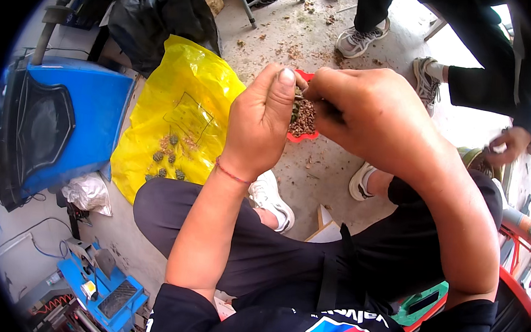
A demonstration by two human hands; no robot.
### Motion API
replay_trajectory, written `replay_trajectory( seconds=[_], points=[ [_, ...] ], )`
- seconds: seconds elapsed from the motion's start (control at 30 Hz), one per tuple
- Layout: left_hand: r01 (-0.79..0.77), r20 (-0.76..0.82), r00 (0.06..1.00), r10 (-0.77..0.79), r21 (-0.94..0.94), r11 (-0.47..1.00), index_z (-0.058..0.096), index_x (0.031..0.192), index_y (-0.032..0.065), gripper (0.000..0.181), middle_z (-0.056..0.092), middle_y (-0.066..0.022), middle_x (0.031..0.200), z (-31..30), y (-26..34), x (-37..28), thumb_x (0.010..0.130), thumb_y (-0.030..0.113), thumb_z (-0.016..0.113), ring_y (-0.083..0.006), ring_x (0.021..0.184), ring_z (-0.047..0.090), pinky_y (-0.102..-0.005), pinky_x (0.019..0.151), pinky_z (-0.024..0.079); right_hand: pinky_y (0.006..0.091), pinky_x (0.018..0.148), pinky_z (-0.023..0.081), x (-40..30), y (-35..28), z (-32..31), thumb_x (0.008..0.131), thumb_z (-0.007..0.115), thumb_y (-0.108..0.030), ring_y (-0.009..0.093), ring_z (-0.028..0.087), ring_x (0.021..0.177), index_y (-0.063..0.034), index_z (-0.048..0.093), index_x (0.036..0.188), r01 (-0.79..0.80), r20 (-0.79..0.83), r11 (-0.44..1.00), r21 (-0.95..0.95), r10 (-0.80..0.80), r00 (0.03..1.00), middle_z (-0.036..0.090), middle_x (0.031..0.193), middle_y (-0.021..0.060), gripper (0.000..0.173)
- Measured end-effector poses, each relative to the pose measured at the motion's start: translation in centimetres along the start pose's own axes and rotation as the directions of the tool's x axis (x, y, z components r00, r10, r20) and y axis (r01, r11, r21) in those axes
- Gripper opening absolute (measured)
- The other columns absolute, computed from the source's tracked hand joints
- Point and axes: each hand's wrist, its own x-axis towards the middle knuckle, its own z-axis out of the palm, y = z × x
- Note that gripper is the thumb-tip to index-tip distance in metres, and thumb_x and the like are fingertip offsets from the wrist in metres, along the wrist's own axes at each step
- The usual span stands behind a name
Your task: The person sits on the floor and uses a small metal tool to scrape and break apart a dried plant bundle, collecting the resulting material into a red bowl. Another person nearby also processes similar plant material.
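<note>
My left hand (pixel 262 114) is raised before me, its thumb up and fingers curled around something mostly hidden, perhaps part of a cone. Close against it is my right hand (pixel 368 108), its thumb and forefinger pinched at the same spot. Below both hands a red scalloped container (pixel 295 139) holds many small brown seeds or nuts (pixel 304 118). To the left a yellow plastic bag (pixel 197 85) lies spread on the floor, with several dark green cones (pixel 158 156) and brown scraps on it.
Another person's sneakers (pixel 360 41) and hand (pixel 510 145) are at the upper right. Brown scraps litter the concrete floor (pixel 276 31). A blue machine (pixel 88 105) stands left; black plastic sheeting (pixel 165 17) lies behind the yellow bag. A green tray (pixel 423 302) is at lower right.
</note>
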Motion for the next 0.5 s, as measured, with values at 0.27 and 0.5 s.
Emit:
replay_trajectory(
  seconds=[0.27,0.5],
  points=[
    [0.314,0.039,0.944,-0.326,-0.397,0.862,0.06,0.101,0.0018,0.04,0.057,-0.006,0.071,0.3,1.0,0.1,0.106,0.034,0.036,-0.0115,0.051,0.046,-0.0268,0.046,0.041,0.0438,0.06,0.052,-0.1,1.9,1.9,0.08,0.07,-0.015,0.038,0.066,0.069,-0.0059,0.062,0.089,-0.03,-0.044,0.929,0.37,0.05,0.998,0.066,0.071,0.0146,0.015],
    [0.396,0.148,0.911,-0.386,-0.579,0.713,0.06,0.095,0.0068,0.052,0.055,-0.0057,0.065,0.3,-0.3,1.0,0.108,0.045,0.027,-0.014,0.045,0.042,-0.029,0.043,0.039,0.0417,0.063,0.053,-0.4,2.6,2.8,0.08,0.072,-0.016,0.038,0.067,0.071,-0.0052,0.061,0.093,-0.105,-0.005,0.917,0.384,0.116,0.993,0.067,0.074,0.0151,0.019]
  ],
)
